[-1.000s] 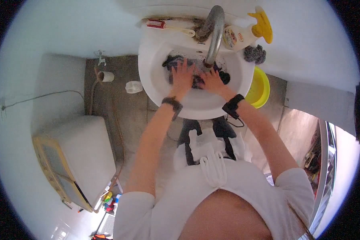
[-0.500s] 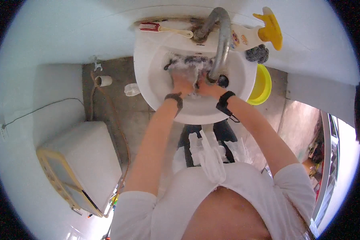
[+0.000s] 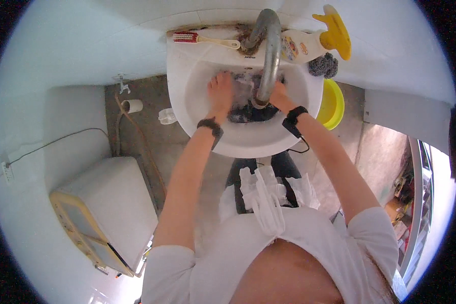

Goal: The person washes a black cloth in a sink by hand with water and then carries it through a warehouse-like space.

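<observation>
A soaked black cloth [image 3: 248, 114] lies spread in the white sink [image 3: 197, 101], with greyish water and foam over its middle. At the cloth's left edge is my left hand [image 3: 220, 93], open, its fingers reaching toward the sink's back wall. My right hand [image 3: 280, 96] is at the cloth's right side, beside the spout of the curved metal tap [image 3: 273, 50]. The tap partly covers this hand, so its fingers are hidden. Each wrist has a black band.
On the sink's back ledge lie a red-bristled brush [image 3: 207, 40], a white spray bottle with a yellow trigger [image 3: 309, 44] and a grey scouring pad [image 3: 323, 66]. A yellow basin [image 3: 333, 104] stands below on the right. A white appliance [image 3: 111, 202] is at left.
My hands have moved apart, the left one leftward and the right one rightward. The black cloth now shows spread between them, and the splashing over it has lessened.
</observation>
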A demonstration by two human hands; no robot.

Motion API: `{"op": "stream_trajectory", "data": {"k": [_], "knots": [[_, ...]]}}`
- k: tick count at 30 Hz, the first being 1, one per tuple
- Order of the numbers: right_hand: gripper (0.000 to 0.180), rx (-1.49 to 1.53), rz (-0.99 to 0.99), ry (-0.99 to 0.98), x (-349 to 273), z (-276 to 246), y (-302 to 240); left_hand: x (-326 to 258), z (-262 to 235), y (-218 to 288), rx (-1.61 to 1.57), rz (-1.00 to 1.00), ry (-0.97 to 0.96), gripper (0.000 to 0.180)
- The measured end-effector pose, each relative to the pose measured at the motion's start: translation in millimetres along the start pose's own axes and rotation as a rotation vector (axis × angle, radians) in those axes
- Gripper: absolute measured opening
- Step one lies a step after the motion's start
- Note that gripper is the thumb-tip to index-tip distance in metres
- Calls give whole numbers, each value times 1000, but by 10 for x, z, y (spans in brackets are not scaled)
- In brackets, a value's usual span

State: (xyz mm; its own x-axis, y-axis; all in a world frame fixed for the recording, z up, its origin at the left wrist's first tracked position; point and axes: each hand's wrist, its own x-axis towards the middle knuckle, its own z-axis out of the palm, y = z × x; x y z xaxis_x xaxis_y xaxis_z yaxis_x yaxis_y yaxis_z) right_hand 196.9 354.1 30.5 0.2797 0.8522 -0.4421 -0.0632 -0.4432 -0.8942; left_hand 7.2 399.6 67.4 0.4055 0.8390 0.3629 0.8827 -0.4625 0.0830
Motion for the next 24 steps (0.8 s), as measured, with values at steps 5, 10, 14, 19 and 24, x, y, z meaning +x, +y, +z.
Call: {"op": "stream_trajectory", "data": {"k": [5,10,14,19,24], "knots": [[39,-1305,-179,-138,-255,137,-609,-65,86,-151,-121,-157,-549,27],[34,-1110,-427,-169,-514,-190,-1040,-57,-457,-450,-433,-129,-440,26],[30,-1095,-697,-80,-727,-253,-1393,106,-971,-527,-797,-147,-361,20],[25,-1033,-848,-15,-850,-338,-1676,216,-1063,-527,-1339,-342,-355,17],[25,-869,-917,-39,-1061,-373,-1995,351,-1516,-374,-1369,-375,-347,17]]}}
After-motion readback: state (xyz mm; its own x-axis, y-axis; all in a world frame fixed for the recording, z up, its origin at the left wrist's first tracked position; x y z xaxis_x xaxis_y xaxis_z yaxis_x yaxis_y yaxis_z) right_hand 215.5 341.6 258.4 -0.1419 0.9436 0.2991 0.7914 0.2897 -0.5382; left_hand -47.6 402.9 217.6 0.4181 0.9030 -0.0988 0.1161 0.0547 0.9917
